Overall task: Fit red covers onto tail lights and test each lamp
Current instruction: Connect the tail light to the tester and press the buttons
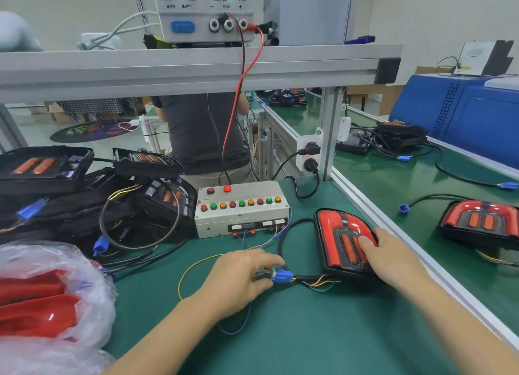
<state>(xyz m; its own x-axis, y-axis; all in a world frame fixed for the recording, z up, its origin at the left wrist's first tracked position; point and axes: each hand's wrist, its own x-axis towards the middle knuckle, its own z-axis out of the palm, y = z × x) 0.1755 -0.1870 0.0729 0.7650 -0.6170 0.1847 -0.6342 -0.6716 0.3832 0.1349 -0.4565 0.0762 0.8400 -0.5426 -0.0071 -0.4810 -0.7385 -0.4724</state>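
While my right hand [384, 254] lies flat with straight fingers on the red-covered, black-framed tail light [342, 241] resting on the green bench mat [309, 332], my left hand [238, 276] pinches the small blue plastic connector [281, 276] at the end of that lamp's black cable [283, 234]. Something dark sits against the connector under my fingertips, perhaps a mating plug, though blur hides it. Just behind my left hand stands the grey metal test box with rows of red, green and amber buttons [241, 209], one red lamp on it glowing. Thin yellow and blue wires [193, 265] trail from the box across the mat. At my left lies a clear plastic bag of glossy red covers [42, 298], and behind it a heap of uncovered black tail lights [84, 195]. A second red-covered lamp [480, 220] sits on the neighbouring bench to my right.
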